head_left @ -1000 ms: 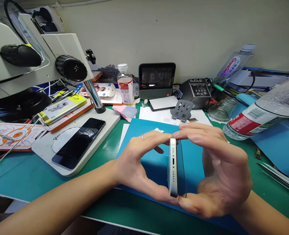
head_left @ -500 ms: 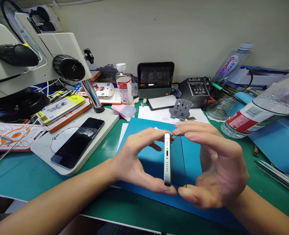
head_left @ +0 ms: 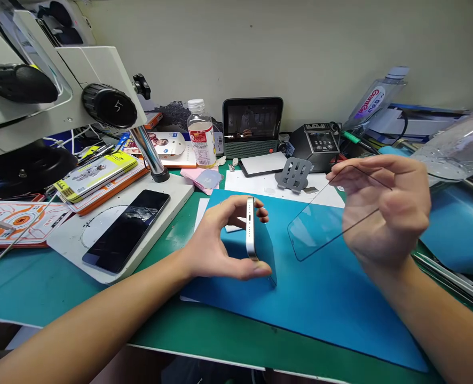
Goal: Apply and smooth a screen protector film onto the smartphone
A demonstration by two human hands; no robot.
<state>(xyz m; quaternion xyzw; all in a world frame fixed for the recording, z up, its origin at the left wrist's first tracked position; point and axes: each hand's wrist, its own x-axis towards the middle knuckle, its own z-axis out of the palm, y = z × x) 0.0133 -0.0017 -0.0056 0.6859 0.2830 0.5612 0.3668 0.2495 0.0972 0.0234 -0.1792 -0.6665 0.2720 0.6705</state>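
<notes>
A smartphone (head_left: 250,226) stands on edge in my left hand (head_left: 216,242), thumb along its lower side and fingers around the upper side. Its silver edge with the charging port faces me. My right hand (head_left: 386,213) pinches a clear screen protector (head_left: 320,224) with a thin black border at one end, tilted above the blue mat (head_left: 316,309). Phone and protector are apart. Another smartphone (head_left: 126,232), dark-screened, lies on the white microscope base (head_left: 66,250) to the left.
A microscope (head_left: 96,80) leans in at the left beside boxes (head_left: 98,173). Along the wall stand a drink bottle (head_left: 202,136), a smart display (head_left: 253,125) and a black device (head_left: 314,144). A grey stand (head_left: 294,175) sits behind the mat, and clear bottles (head_left: 456,144) lean at the right.
My right hand has moved right and up with the screen protector, away from the phone. My left hand has shifted slightly left and tilted the phone.
</notes>
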